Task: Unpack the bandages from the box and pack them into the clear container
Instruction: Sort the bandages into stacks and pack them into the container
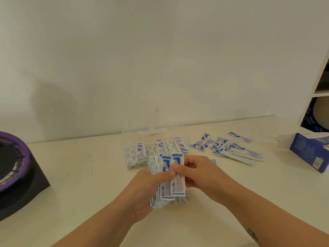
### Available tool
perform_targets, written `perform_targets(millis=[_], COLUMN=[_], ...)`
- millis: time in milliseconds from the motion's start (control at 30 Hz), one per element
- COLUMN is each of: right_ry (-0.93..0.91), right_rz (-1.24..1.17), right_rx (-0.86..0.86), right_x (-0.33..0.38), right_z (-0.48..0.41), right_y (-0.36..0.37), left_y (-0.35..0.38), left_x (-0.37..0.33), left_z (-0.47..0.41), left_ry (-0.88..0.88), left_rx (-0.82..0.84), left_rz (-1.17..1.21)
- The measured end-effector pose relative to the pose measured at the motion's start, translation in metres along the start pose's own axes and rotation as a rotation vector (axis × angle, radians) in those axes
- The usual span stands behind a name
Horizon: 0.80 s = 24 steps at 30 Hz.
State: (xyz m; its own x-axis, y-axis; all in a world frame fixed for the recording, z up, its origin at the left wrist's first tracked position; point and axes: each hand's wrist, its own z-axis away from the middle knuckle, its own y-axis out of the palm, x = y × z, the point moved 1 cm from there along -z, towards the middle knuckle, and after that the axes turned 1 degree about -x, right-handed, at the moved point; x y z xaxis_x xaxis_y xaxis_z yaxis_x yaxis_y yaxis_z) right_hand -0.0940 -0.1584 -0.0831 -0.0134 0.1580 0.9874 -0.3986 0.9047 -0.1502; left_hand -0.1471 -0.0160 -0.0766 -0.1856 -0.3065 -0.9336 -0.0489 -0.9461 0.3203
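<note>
- Bench point(80, 175): open surface at front and left of centre. A black, purple-rimmed object point(16, 168) sits at the left edge, and the box point(309, 152) lies on its side near the right edge.
- Container point(151, 133): mid-bench by the wall, holding packed bandages point(140, 154). Loose bandages point(231, 148) are scattered between it and the box.
- Left hand point(147, 189): grips a stack point(178, 188) of bandages, just in front of the container.
- Right hand point(201, 172): fingers curled, pinching the stack's top bandage.
</note>
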Motion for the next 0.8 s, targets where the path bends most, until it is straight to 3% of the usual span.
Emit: perform_targets(millis=[167, 367, 500, 600, 800], right_ry=[0.038, -0.023, -0.009, 0.037, 0.066], right_rz=[-0.169, -0.376, -0.251, -0.202, -0.272], right_rx=[-0.034, -0.115, -0.023, -0.076, -0.118], right_x=[0.001, 0.005, 0.004, 0.001, 0.002], right_z=[0.000, 0.002, 0.003, 0.000, -0.002], right_y=[-0.007, -0.013, -0.002, 0.006, 0.000], left_y=[0.001, -0.007, -0.004, -0.002, 0.002], left_x=[-0.003, 0.001, 0.003, 0.004, -0.002], left_z=[0.000, -0.006, -0.004, -0.004, 0.001], left_ry=[-0.014, 0.001, 0.018, 0.044, -0.063], left_rx=[0.092, -0.013, -0.023, -0.058, 0.025], left_rz=[0.056, 0.016, -0.080, -0.158, 0.015])
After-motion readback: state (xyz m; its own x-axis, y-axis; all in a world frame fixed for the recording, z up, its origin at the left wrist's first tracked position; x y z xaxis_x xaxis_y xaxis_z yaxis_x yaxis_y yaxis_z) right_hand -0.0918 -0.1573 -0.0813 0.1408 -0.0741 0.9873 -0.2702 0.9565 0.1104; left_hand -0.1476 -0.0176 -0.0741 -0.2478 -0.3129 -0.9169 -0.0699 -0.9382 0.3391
